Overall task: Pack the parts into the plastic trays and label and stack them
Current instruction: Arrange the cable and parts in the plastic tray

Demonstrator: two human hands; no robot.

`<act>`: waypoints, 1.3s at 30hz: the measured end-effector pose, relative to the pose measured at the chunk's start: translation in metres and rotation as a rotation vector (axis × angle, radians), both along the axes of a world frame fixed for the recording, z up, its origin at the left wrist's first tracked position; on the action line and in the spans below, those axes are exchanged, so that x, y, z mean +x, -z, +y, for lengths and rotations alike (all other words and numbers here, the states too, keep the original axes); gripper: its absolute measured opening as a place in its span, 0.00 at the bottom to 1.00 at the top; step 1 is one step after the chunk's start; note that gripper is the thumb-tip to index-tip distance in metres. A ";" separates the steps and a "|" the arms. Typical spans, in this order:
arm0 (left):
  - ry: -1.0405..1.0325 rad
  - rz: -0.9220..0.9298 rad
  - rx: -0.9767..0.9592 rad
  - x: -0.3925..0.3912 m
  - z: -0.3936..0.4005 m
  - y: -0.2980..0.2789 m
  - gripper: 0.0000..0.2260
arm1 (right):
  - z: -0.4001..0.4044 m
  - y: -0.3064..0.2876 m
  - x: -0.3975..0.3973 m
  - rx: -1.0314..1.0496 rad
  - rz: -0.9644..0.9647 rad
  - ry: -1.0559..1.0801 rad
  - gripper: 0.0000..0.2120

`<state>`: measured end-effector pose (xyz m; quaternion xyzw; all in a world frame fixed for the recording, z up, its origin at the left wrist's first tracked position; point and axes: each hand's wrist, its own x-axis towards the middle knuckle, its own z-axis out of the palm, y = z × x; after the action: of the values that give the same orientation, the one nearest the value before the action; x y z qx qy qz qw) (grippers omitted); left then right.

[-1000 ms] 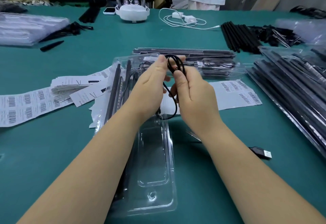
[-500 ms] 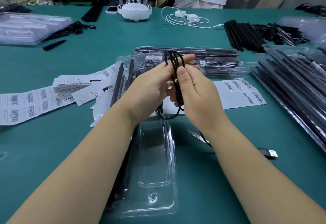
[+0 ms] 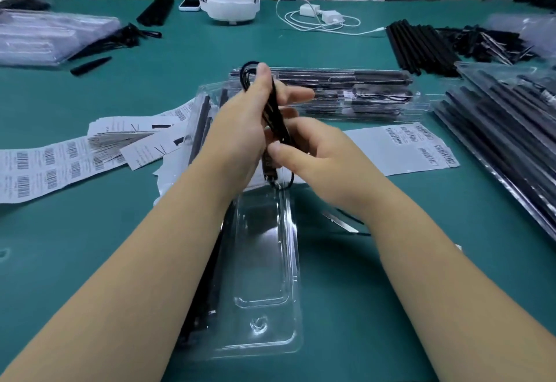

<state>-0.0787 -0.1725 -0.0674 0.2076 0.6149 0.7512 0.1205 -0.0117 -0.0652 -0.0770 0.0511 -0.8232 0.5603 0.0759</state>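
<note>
Two hands meet above the green bench (image 3: 90, 261), gripping a folded black cable (image 3: 275, 110) between them: the left hand (image 3: 240, 128) clasps its looped far end, the right hand (image 3: 313, 155) pinches its near part. Beneath them lies a clear plastic tray (image 3: 264, 291), open, with white barcode label sheets (image 3: 45, 167) to the left and packed clear trays (image 3: 361, 95) just beyond.

Single head-worn wide-angle view, looking forward and down along both forearms onto the green table (image 3: 90, 261), close above the tray (image 3: 264, 261) at frame centre, table's far edge and the white headset (image 3: 230, 9) beyond the tray near the top.
</note>
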 end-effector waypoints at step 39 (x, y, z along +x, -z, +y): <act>0.044 0.618 -0.765 0.005 -0.022 -0.002 0.51 | 0.055 -0.013 0.008 0.209 -0.404 -0.028 0.12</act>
<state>-0.0741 -0.1947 -0.0649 0.3744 0.8491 0.3722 0.0159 -0.0035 -0.0098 -0.0642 -0.0431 -0.8746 0.4717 -0.1038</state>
